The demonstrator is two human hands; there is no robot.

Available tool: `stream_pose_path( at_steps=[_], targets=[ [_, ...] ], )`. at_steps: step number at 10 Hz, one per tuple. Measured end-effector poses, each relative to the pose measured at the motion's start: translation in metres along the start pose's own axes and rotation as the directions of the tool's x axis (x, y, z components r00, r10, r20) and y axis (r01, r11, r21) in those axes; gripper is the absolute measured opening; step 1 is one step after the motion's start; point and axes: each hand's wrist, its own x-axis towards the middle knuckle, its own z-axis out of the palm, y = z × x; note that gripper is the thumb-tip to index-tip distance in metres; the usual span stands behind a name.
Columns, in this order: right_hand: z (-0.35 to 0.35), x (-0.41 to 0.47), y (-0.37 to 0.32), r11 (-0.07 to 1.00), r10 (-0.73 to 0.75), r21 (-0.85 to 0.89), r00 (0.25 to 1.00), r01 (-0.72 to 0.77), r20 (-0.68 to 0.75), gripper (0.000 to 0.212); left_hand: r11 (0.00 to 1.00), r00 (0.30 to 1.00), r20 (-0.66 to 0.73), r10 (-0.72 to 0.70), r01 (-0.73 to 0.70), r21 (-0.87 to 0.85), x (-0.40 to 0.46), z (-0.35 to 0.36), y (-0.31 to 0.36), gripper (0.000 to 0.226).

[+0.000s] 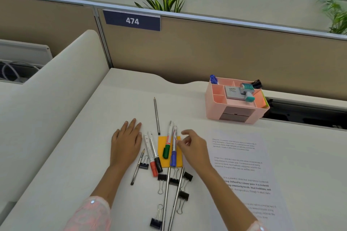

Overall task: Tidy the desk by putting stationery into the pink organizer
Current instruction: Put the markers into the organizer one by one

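Head view, angled down over desk (112, 99).
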Motion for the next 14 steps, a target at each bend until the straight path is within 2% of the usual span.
stream_pose_path(
  at_steps=[2,4,5,7,8,9,10,11,12,13,14],
  targets=[
    [0.014,-0.025,-0.002,0.989,0.05,-0.142,0.998,-0.044,0.04,0.032,1.0,1.0,0.01,-0.004,0.004,-0.005,-0.002,-0.001,0.0,0.058],
    [0.02,-0.027,-0.008,0.977,0.075,-0.202,0.996,-0.065,0.043,0.032,1.0,1.0,0.01,-0.001,0.001,-0.004,-0.002,-0.002,0.0,0.058],
    [0.018,-0.026,-0.013,0.982,0.105,-0.163,0.994,-0.098,0.032,0.027,1.0,1.0,0.009,-0.004,0.004,-0.005,-0.002,-0.002,0.0,0.059],
    [-0.016,-0.017,-0.029,0.99,0.111,0.112,0.971,-0.088,-0.211,0.025,1.0,1.0,0.004,0.003,-0.003,-0.002,-0.002,-0.001,-0.001,0.057],
    [-0.047,-0.006,-0.04,0.987,0.017,0.156,0.922,0.047,-0.386,0.017,1.0,1.0,0.009,0.001,-0.001,0.003,-0.002,0.0,-0.001,0.058],
    [-0.087,0.016,-0.057,0.967,-0.141,0.108,0.835,0.232,-0.531,0.018,1.0,1.0,0.009,0.001,-0.001,0.001,-0.001,0.001,-0.001,0.058],
    [-0.126,0.049,-0.068,0.94,-0.259,-0.006,0.701,0.341,-0.664,0.019,1.0,1.0,0.006,0.003,-0.003,0.001,-0.001,0.001,-0.001,0.058],
    [-0.156,0.086,-0.071,0.915,-0.343,-0.092,0.637,0.393,-0.69,0.027,1.0,1.0,0.005,0.003,-0.003,0.007,0.0,0.001,-0.002,0.057],
    [-0.172,0.122,-0.067,0.893,-0.431,-0.198,0.644,0.404,-0.632,0.027,1.0,1.0,0.003,0.004,-0.004,0.007,0.0,0.002,-0.002,0.057],
    [-0.176,0.156,-0.05,0.868,-0.492,-0.344,0.725,0.359,-0.482,0.025,1.0,1.0,-0.002,0.007,-0.007,0.005,0.001,0.002,-0.002,0.057],
    [-0.171,0.181,-0.034,0.786,-0.54,-0.507,0.792,0.354,-0.285,0.023,1.0,1.0,-0.009,0.006,-0.006,0.003,0.001,0.002,-0.002,0.056]
  ],
)
